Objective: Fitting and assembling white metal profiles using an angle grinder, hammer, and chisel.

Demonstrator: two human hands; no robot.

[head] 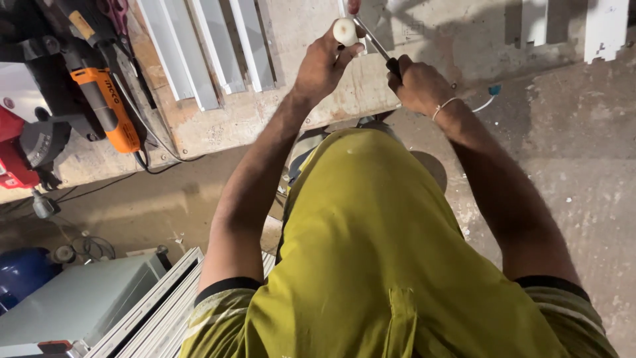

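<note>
While the left hand (322, 63) pinches a small round white knob (345, 31) between thumb and fingertips, the person's right hand (419, 85) is closed in a fist around the dark handle of a slim metal-shafted tool (372, 40), most likely a screwdriver. The shaft slants up and to the left from the fist, and its tip meets the knob near the top edge of the view. Both hands are raised over a worn, pale workbench (318, 99) with a scuffed wooden edge. A thin bracelet (445, 105) circles the right wrist.

On the bench to the left of the hands lie several white profile strips (212, 46), side by side and running away from the viewer. Further left, an orange and black power tool (106, 106) rests at the bench's corner, its black cable (156, 159) drooping over the edge. A red machine (16, 149) sits at the far left border.

The person wears a yellow-green shirt (371, 252) that fills the lower middle of the view. At lower left, a grey box (79, 301) stands on the concrete floor (570, 166), with more white strips (159, 311) stacked just beside it and a blue rounded object (20, 272) close by.
</note>
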